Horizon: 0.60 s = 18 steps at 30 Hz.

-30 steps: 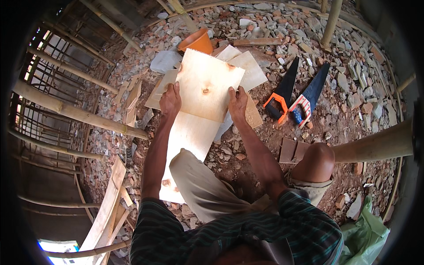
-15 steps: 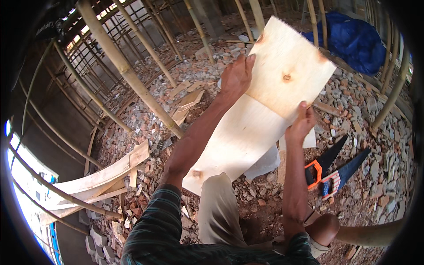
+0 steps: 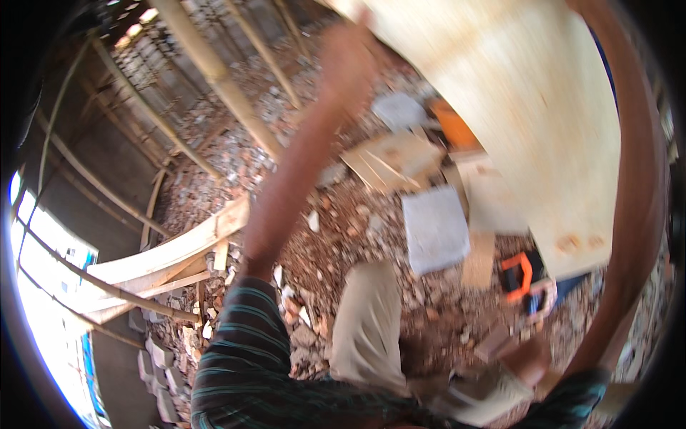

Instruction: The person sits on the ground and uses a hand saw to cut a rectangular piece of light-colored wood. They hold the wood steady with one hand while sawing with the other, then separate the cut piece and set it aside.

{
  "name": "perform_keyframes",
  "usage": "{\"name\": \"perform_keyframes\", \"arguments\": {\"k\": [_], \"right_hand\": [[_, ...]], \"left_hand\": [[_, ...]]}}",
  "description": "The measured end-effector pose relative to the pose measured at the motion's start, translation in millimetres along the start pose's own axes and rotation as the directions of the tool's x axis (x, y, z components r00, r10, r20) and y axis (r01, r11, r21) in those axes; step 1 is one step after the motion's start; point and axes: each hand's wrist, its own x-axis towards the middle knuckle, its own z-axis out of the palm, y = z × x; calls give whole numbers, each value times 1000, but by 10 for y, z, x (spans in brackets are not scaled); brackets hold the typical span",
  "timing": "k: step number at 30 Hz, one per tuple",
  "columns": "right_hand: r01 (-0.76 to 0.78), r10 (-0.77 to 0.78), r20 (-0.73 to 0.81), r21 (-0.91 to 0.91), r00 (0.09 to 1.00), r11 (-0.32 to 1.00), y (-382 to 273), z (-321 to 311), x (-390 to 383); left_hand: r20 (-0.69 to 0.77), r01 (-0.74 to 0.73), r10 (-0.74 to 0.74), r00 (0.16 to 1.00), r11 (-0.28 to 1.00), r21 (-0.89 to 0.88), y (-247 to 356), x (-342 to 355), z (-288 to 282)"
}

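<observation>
A pale plywood board (image 3: 514,107) is raised across the upper right, blurred by motion, with knots near its lower end. My left hand (image 3: 346,64) is closed on its upper left edge, thumb against the wood. My right arm runs up along the board's right side to my right hand (image 3: 580,8) at the top edge of the view, its fingers out of sight. Beneath the board lie wooden sheets (image 3: 393,157), a whitish slab (image 3: 436,229), an orange bucket (image 3: 454,125) and two handsaws (image 3: 522,279), partly covered from view by the board.
Bamboo poles (image 3: 214,79) stand at the left before a grey wall (image 3: 114,372) and a bright opening. Long planks (image 3: 164,250) lean low at the left. Broken brick rubble (image 3: 350,222) covers the ground around my bent legs (image 3: 364,322).
The plywood board has swung upward and to the right in my hands, uncovering the sheets, slab and bucket beneath. My right arm has risen steeply along the board's side.
</observation>
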Motion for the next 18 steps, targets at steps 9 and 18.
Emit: {"name": "perform_keyframes", "arguments": {"k": [9, 18], "right_hand": [[59, 47, 841, -93, 539, 994, 780, 1611, -1655], [-203, -88, 955, 149, 282, 968, 1284, 2462, -2670]], "left_hand": [[-302, 268, -232, 925, 960, 84, -2370, -1968, -464], [-88, 591, -643, 761, 742, -315, -2766, -2515, -331]]}}
